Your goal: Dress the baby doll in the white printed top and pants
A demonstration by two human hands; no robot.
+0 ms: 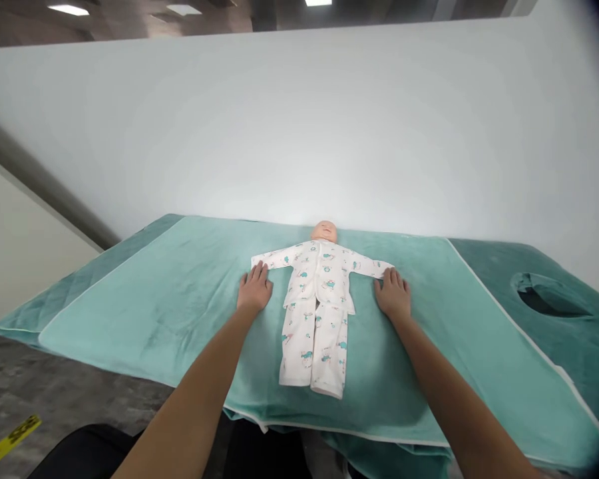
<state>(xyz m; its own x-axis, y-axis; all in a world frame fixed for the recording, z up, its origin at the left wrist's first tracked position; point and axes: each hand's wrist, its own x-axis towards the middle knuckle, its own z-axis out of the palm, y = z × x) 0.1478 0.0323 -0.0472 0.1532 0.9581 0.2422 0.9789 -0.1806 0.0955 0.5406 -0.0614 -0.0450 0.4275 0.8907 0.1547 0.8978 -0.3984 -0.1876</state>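
A baby doll (324, 231) lies face up on a green bed cover (180, 293), its head towards the wall. It is dressed in a white long-sleeved top (307, 283) and white trousers (298, 349), both printed with small teal and red figures. The sleeves stretch out to each side, and the trouser legs lie straight, side by side. My left hand (255, 291) rests palm down with its fingertips at the left sleeve's cuff. At the opposite cuff lies my right hand (394, 294), also flat, fingertips touching the cloth. The doll's hands and feet are not visible.
Behind the bed rises a white partition (299, 126). Towards the right, the darker green bed has an oval face hole (549, 299). A pale panel (24, 246) stands at the left, and yellow tape (10, 444) marks the grey floor (80, 379).
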